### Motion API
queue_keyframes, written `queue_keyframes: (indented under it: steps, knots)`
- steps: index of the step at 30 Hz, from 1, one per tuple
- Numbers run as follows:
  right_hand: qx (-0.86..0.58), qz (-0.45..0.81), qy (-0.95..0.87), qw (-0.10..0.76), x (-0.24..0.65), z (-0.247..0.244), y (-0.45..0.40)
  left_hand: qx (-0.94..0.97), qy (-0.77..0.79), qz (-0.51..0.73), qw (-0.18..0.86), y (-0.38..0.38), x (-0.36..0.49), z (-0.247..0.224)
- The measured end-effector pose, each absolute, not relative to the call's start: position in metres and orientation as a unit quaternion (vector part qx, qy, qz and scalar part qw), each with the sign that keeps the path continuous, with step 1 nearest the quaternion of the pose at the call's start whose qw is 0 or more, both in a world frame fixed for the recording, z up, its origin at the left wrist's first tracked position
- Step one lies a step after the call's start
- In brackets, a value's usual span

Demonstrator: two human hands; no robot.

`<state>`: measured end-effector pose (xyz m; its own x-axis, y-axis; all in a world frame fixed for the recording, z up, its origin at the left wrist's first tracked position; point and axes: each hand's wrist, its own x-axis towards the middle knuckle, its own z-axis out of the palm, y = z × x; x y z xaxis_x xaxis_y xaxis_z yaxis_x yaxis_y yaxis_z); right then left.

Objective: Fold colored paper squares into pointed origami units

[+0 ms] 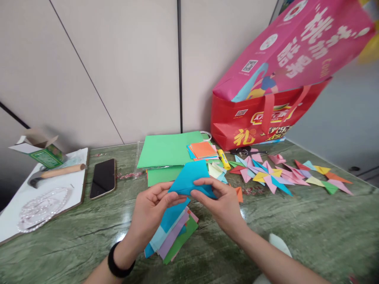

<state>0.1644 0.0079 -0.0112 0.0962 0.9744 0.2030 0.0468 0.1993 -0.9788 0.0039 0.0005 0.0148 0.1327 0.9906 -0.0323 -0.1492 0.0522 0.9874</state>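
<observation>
Both hands hold a blue sheet of folded paper above the table. My left hand pinches its left corner between thumb and fingers. On the right side, my right hand grips the paper, thumb in front near a folded edge. Beneath the hands lies a fanned stack of coloured paper sheets in blue, lilac and green. Beyond the held piece are large green paper sheets, with small orange and other coloured squares on top.
Folded paper stars spread at the right, near a yellow glue stick and scissors. Red and pink bags stand behind. At left are a phone, a hammer, a bead string and a small green box.
</observation>
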Motion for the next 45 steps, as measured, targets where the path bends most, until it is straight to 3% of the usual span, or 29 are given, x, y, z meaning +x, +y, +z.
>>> queue_keyframes:
  steps: [19, 31, 45]
  knots:
    - [-0.468, 0.442, -0.516, 0.565, 0.1668, -0.0133, 0.0116, 0.491, 0.439, 0.490, 0.571, -0.0010, 0.0041, 0.0150]
    - [-0.466, 0.377, -0.581, 0.550, 0.1653, -0.0147, 0.0072, 0.480, 0.471, 0.451, 0.587, -0.0002, 0.0027, 0.0148]
    - [-0.487, 0.390, -0.573, 0.532, 0.1651, -0.0128, 0.0081, 0.440, 0.458, 0.471, 0.612, 0.0017, 0.0049, 0.0118]
